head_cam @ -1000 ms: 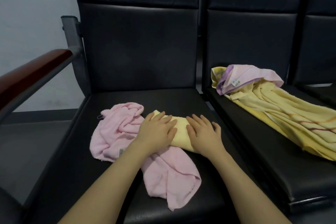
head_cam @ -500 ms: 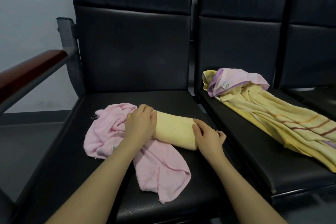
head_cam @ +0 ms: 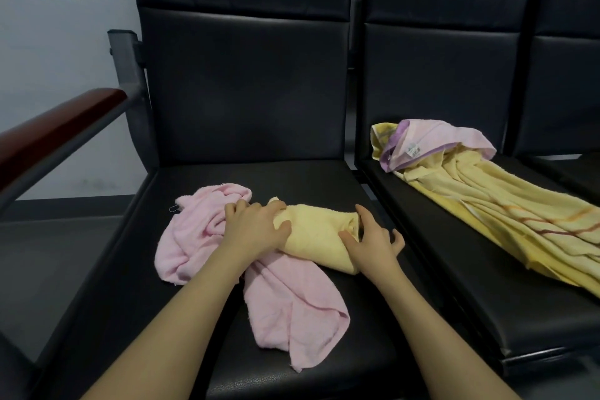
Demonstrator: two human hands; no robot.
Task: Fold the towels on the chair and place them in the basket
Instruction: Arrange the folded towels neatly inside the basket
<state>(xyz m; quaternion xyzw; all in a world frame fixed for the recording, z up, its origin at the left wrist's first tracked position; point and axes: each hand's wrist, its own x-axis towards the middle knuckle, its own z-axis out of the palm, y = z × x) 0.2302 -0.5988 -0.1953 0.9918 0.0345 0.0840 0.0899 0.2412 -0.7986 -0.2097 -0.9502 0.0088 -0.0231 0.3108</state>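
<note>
A small folded yellow towel [head_cam: 316,234] lies on the black chair seat [head_cam: 285,178], partly on top of a crumpled pink towel [head_cam: 285,299]. My left hand [head_cam: 255,229] grips the yellow towel's left end, fingers curled over it. At the towel's right end, my right hand [head_cam: 370,242] holds the bundle with thumb and fingers around it. A long yellow striped towel [head_cam: 506,221] and a pink-purple towel [head_cam: 431,143] lie unfolded on the neighbouring seat to the right. No basket is in view.
A wooden armrest [head_cam: 55,130] on a grey metal frame stands at the left. The neighbouring seat [head_cam: 487,295] adjoins on the right, with a third seat beyond. Tall black backrests rise behind; a pale wall is at the far left.
Both hands slid apart from the towel's middle to its two ends and now hold it there. The towels on the right seat have not moved.
</note>
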